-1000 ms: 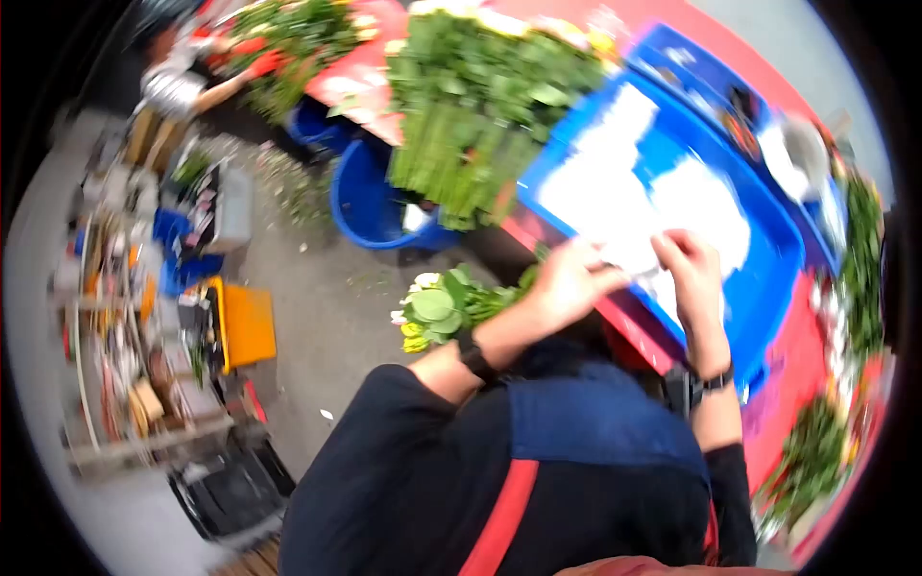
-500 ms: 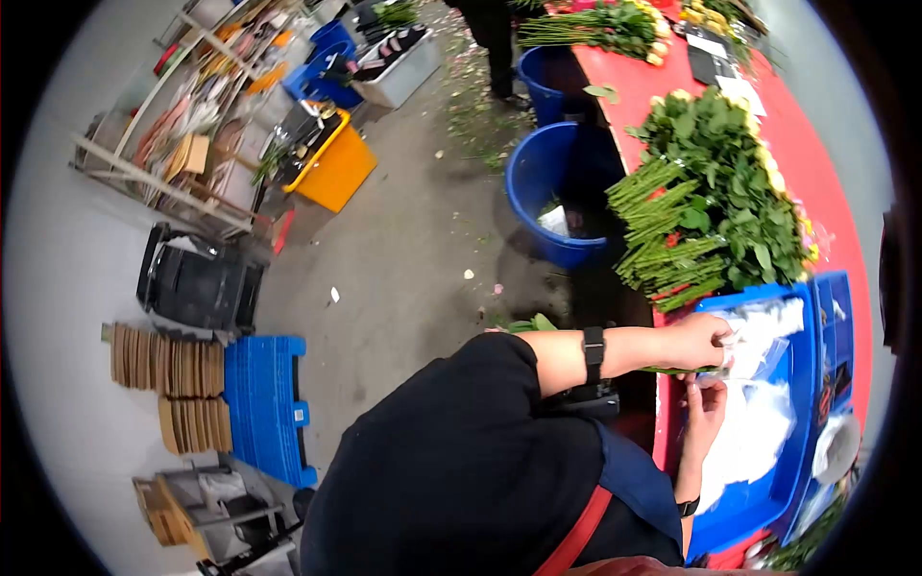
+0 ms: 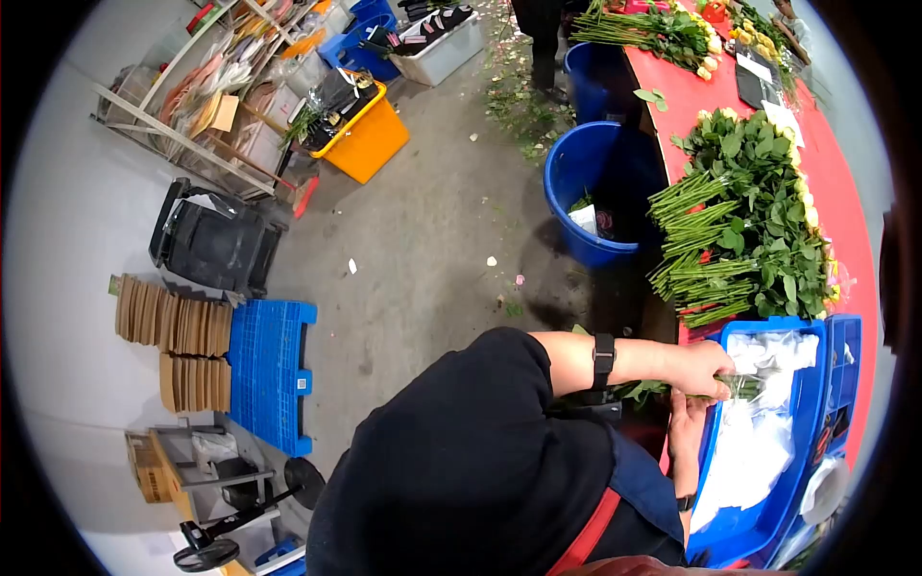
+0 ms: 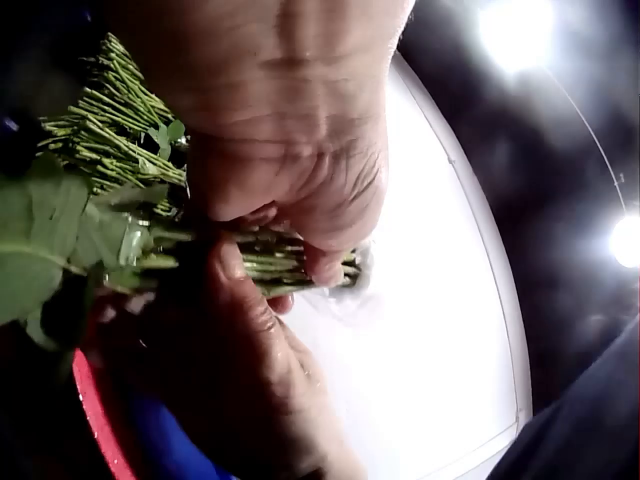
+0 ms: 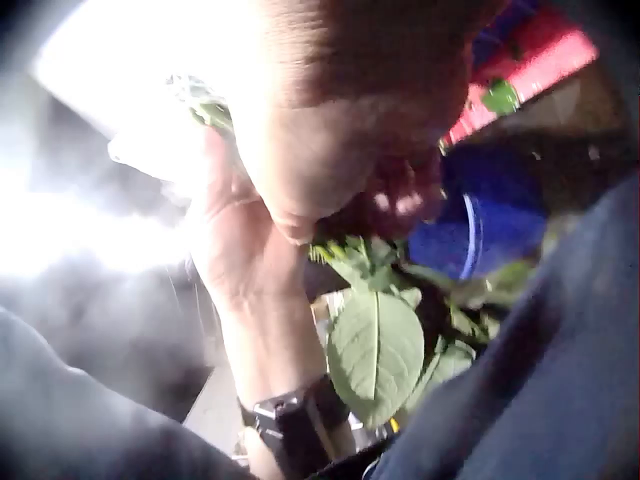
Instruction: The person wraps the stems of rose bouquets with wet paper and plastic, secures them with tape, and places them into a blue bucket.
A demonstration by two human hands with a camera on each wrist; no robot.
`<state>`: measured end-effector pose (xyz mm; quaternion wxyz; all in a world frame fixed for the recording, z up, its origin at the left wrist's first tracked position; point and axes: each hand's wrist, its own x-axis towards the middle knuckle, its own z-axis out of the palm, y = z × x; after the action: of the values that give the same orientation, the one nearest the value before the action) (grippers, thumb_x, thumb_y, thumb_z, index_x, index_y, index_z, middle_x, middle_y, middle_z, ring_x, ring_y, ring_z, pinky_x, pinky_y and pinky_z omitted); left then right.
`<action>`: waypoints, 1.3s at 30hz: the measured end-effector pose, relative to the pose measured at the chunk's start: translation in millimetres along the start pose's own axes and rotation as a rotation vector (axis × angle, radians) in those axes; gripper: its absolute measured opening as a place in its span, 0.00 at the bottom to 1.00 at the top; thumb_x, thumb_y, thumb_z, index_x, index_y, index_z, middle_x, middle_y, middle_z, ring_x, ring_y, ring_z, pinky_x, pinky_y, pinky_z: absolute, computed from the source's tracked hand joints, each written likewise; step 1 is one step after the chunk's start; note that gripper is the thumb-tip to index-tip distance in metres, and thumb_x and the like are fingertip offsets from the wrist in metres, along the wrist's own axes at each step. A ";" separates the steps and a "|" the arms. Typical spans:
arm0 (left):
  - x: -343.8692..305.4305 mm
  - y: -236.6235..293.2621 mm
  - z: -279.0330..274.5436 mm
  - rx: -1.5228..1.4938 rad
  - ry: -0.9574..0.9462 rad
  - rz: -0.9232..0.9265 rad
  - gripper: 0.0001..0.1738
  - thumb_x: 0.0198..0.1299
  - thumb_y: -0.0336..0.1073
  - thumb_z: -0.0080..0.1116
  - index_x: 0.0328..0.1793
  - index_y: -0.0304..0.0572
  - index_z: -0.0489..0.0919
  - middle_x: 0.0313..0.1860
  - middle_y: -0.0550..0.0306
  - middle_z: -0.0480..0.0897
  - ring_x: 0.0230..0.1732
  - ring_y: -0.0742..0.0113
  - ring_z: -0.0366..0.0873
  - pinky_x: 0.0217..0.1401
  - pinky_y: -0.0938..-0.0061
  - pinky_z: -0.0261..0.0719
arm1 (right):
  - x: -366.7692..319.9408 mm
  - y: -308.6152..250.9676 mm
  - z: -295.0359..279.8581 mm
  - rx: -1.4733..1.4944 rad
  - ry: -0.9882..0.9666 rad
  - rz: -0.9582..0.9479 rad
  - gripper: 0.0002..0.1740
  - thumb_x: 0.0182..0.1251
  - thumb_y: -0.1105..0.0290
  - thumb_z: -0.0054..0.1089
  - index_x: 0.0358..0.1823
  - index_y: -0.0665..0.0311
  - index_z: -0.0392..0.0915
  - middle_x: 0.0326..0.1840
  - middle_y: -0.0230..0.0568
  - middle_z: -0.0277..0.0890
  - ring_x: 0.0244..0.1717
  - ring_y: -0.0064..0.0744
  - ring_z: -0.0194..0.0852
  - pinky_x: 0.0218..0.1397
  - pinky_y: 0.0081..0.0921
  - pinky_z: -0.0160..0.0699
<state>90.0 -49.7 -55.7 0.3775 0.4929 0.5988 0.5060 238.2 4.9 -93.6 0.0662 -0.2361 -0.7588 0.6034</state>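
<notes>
In the head view, my left hand (image 3: 706, 370) is over the near edge of the blue tray (image 3: 709, 485), and my right hand (image 3: 685, 432) is just below it. Together they hold a bunch of green stems (image 4: 275, 262). My left fingers curl over the stems close to the cut ends, where thin clear plastic (image 3: 744, 386) shows. The right thumb lies across the stems from the other side. Broad leaves (image 5: 375, 350) hang from the bunch behind the hands; its flower heads are hidden. White sheets (image 3: 754, 456) fill much of the tray.
Bundles of long-stemmed, leafy pale roses (image 3: 740, 211) lie on the red table (image 3: 663, 106) beyond the tray. A blue bucket (image 3: 595, 250) stands by the table edge, with another person's legs (image 3: 543, 43) farther back. A yellow bin (image 3: 363, 144) and blue pallet (image 3: 272, 379) stand left.
The head view has swung round, putting tray and table at the right. My hands, earlier apart over the white sheets, now meet on the stems, with clear plastic by the cut ends.
</notes>
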 end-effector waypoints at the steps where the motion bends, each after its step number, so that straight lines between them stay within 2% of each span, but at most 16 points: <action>1: -3.8 4.7 3.7 -0.065 0.004 -0.075 0.12 0.54 0.35 0.65 0.41 0.35 0.83 0.28 0.50 0.86 0.32 0.62 0.85 0.39 0.67 0.80 | 0.6 29.5 -22.0 -0.154 -0.158 -0.070 0.18 0.72 0.65 0.55 0.53 0.74 0.74 0.46 0.40 0.77 0.43 0.28 0.73 0.47 0.25 0.72; 3: -12.3 13.9 11.9 -0.191 0.013 -0.225 0.12 0.53 0.34 0.66 0.42 0.35 0.83 0.29 0.48 0.85 0.33 0.60 0.85 0.39 0.66 0.80 | -25.5 -35.5 -47.6 -0.287 -0.347 0.173 0.21 0.72 0.64 0.54 0.58 0.74 0.73 0.52 0.43 0.78 0.50 0.32 0.75 0.48 0.27 0.75; 6: -13.9 -4.1 46.0 -0.001 0.108 -0.032 0.14 0.50 0.32 0.68 0.44 0.36 0.83 0.31 0.43 0.84 0.35 0.54 0.84 0.40 0.64 0.78 | -58.5 1.3 -95.2 0.470 0.234 0.329 0.27 0.75 0.58 0.47 0.66 0.70 0.66 0.62 0.45 0.73 0.60 0.32 0.73 0.50 0.28 0.79; 7: -17.2 -2.6 57.5 0.026 0.113 0.011 0.15 0.49 0.32 0.69 0.44 0.37 0.83 0.31 0.42 0.84 0.35 0.53 0.84 0.40 0.63 0.78 | -72.5 10.0 -94.1 0.686 0.339 0.123 0.28 0.75 0.56 0.47 0.67 0.69 0.65 0.61 0.44 0.72 0.57 0.30 0.74 0.48 0.25 0.79; 11: -25.8 6.6 110.7 -0.004 -0.012 0.013 0.20 0.47 0.34 0.71 0.47 0.34 0.82 0.37 0.40 0.84 0.39 0.55 0.84 0.45 0.65 0.79 | -104.6 33.1 -90.8 0.557 0.387 0.160 0.14 0.70 0.70 0.59 0.53 0.68 0.76 0.39 0.32 0.78 0.31 0.19 0.72 0.35 0.16 0.70; 13: -26.6 4.0 129.5 -0.099 -0.081 -0.147 0.37 0.45 0.33 0.69 0.65 0.34 0.70 0.44 0.46 0.82 0.39 0.61 0.81 0.47 0.68 0.79 | -134.1 55.2 -101.7 0.211 0.491 0.134 0.12 0.70 0.71 0.57 0.50 0.69 0.77 0.39 0.34 0.79 0.34 0.22 0.73 0.38 0.19 0.72; 15: -35.3 21.6 143.4 -0.234 -0.196 -0.134 0.38 0.47 0.33 0.67 0.67 0.36 0.67 0.45 0.51 0.82 0.43 0.65 0.78 0.48 0.68 0.79 | -156.6 73.7 -97.4 -0.236 0.542 -0.148 0.10 0.69 0.74 0.54 0.48 0.70 0.78 0.40 0.42 0.80 0.38 0.32 0.77 0.42 0.29 0.75; 18: -47.5 20.2 193.0 -0.104 -0.241 -0.020 0.26 0.59 0.39 0.63 0.61 0.37 0.73 0.46 0.55 0.82 0.50 0.71 0.76 0.49 0.71 0.79 | -182.1 59.8 -65.0 -0.469 0.509 -0.095 0.12 0.64 0.75 0.48 0.45 0.71 0.79 0.40 0.57 0.81 0.45 0.51 0.80 0.46 0.39 0.76; 21: -59.9 34.8 228.2 0.109 -0.168 -0.233 0.17 0.62 0.43 0.61 0.50 0.37 0.82 0.41 0.54 0.85 0.42 0.72 0.80 0.49 0.72 0.79 | -217.8 35.8 -59.6 -0.576 0.407 0.146 0.12 0.61 0.76 0.45 0.42 0.70 0.77 0.38 0.62 0.78 0.45 0.60 0.78 0.47 0.47 0.77; 23: -73.4 44.9 247.6 0.101 -0.161 -0.241 0.19 0.61 0.43 0.63 0.51 0.35 0.81 0.41 0.54 0.86 0.42 0.74 0.81 0.47 0.74 0.80 | -248.6 57.7 -62.3 -0.412 0.348 -0.031 0.13 0.63 0.74 0.48 0.46 0.71 0.76 0.39 0.62 0.78 0.46 0.61 0.77 0.48 0.48 0.77; 25: -83.7 30.7 270.3 0.219 -0.196 -0.156 0.20 0.59 0.43 0.65 0.50 0.34 0.81 0.37 0.54 0.86 0.38 0.76 0.81 0.44 0.76 0.80 | -277.8 69.5 -60.1 -0.269 0.611 -0.455 0.12 0.62 0.69 0.54 0.42 0.71 0.74 0.36 0.62 0.76 0.37 0.62 0.77 0.42 0.49 0.77; 27: -91.8 33.4 291.6 0.436 -0.260 -0.162 0.17 0.58 0.41 0.65 0.47 0.35 0.81 0.31 0.48 0.84 0.33 0.74 0.81 0.40 0.73 0.79 | -337.5 67.3 -92.8 -0.314 0.292 0.049 0.12 0.61 0.65 0.59 0.37 0.69 0.80 0.33 0.53 0.80 0.37 0.52 0.80 0.42 0.43 0.77; 31: -104.8 35.9 324.2 0.723 -0.516 -0.118 0.17 0.54 0.42 0.61 0.41 0.34 0.80 0.34 0.38 0.83 0.39 0.49 0.83 0.44 0.60 0.80 | -430.4 135.7 -141.5 -0.437 1.061 0.428 0.13 0.61 0.61 0.62 0.32 0.65 0.83 0.27 0.48 0.81 0.32 0.46 0.81 0.37 0.38 0.76; 33: -114.4 32.0 343.2 0.812 -0.649 -0.092 0.18 0.52 0.43 0.61 0.38 0.33 0.79 0.34 0.35 0.83 0.41 0.41 0.82 0.45 0.56 0.80 | -448.7 153.9 -154.4 -0.252 0.824 0.700 0.14 0.58 0.60 0.67 0.33 0.65 0.84 0.25 0.46 0.81 0.28 0.39 0.80 0.36 0.34 0.76; 35: -120.7 21.8 370.6 0.877 -0.791 -0.052 0.19 0.51 0.43 0.61 0.36 0.29 0.79 0.32 0.33 0.82 0.40 0.40 0.82 0.44 0.55 0.80 | -445.5 196.7 -149.0 0.022 0.855 0.511 0.15 0.55 0.61 0.69 0.31 0.69 0.84 0.22 0.38 0.80 0.26 0.21 0.75 0.32 0.25 0.73; 39: -128.1 15.3 422.7 0.901 -1.048 -0.066 0.19 0.52 0.43 0.62 0.40 0.32 0.83 0.38 0.35 0.83 0.44 0.43 0.83 0.49 0.56 0.80 | -440.4 149.2 -133.8 0.182 0.995 0.403 0.07 0.58 0.70 0.68 0.29 0.68 0.82 0.26 0.29 0.78 0.27 0.18 0.70 0.32 0.21 0.71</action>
<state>524.5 -75.4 -132.6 0.3906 0.7625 0.5041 -0.1088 718.8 -45.8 -118.5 0.3206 -0.6272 -0.5202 0.4829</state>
